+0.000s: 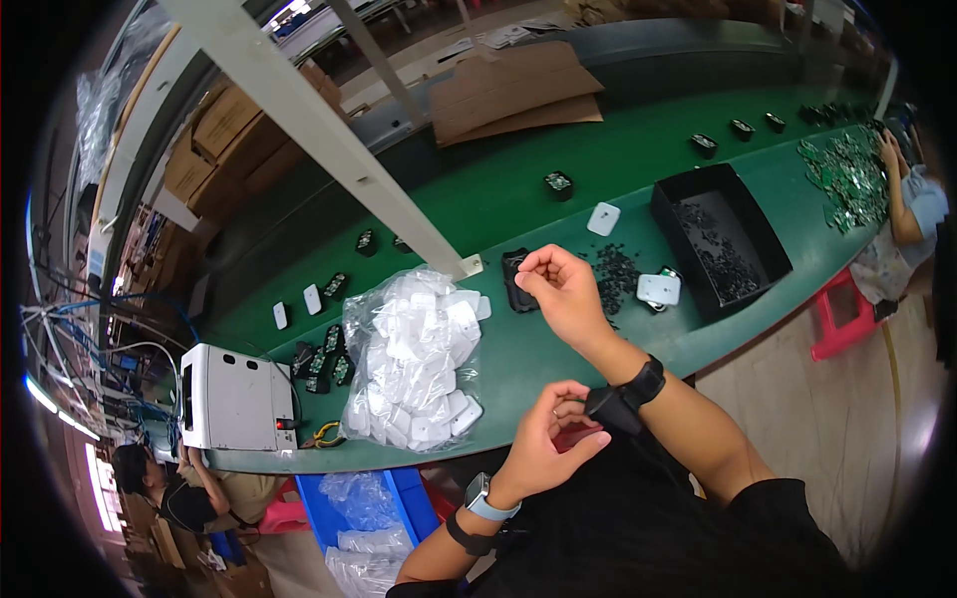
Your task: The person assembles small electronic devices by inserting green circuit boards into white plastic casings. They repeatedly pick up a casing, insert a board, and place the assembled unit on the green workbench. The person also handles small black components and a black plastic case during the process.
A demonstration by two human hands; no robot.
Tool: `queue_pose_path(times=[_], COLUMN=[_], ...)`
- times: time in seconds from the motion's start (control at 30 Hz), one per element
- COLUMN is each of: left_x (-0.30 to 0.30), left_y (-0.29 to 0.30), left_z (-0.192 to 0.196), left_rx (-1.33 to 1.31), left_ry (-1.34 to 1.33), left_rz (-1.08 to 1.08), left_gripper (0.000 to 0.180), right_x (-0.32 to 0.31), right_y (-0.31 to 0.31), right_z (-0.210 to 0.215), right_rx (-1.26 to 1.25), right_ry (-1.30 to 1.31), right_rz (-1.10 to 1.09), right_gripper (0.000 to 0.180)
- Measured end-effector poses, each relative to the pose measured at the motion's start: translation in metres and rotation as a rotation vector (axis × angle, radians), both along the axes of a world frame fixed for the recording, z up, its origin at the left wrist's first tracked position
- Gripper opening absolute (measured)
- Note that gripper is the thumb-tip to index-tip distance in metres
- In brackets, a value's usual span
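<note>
Head view: nearest me, my left hand point(546, 439) curls its fingers together around the black strap device point(613, 407) on my right wrist, pinching it. It looks light and soft; I judge the band edge the best hold. My right hand point(560, 289) hangs farther out, fingertips closed; I cannot tell on what. Left of it, on the green table point(518, 349), a clear bag point(417, 359) holds white plastic shells. Far right, a black tray point(720, 239) holds small dark parts.
</note>
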State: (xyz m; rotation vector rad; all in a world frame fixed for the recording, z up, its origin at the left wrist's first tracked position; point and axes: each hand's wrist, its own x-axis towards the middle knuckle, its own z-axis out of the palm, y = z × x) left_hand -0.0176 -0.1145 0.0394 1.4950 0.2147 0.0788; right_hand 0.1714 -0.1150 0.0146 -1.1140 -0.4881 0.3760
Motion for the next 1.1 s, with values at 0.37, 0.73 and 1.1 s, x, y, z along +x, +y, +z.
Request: queue_pose_path(times=[0.37, 0.73, 1.1], left_x=[-0.055, -0.080, -0.014], left_y=[-0.029, -0.033, 0.079], left_z=[-0.025, -0.074, -0.049], left_rx=[0.879, 0.470, -0.717], left_ry=[-0.318, -0.162, -0.012], left_rz=[-0.526, -0.366, 0.708], left_gripper=[0.043, 0.041, 0.048], right_x=[-0.117, -0.113, -0.170], right_y=[-0.071, -0.087, -0.072], right_z=[-0.001, 0.047, -0.016], right_rx=[-0.202, -0.084, -0.336], right_ry=[-0.183, -0.850, -0.837], right_rz=[0.087, 0.202, 1.035], right_gripper=[0.008, 0.013, 0.052])
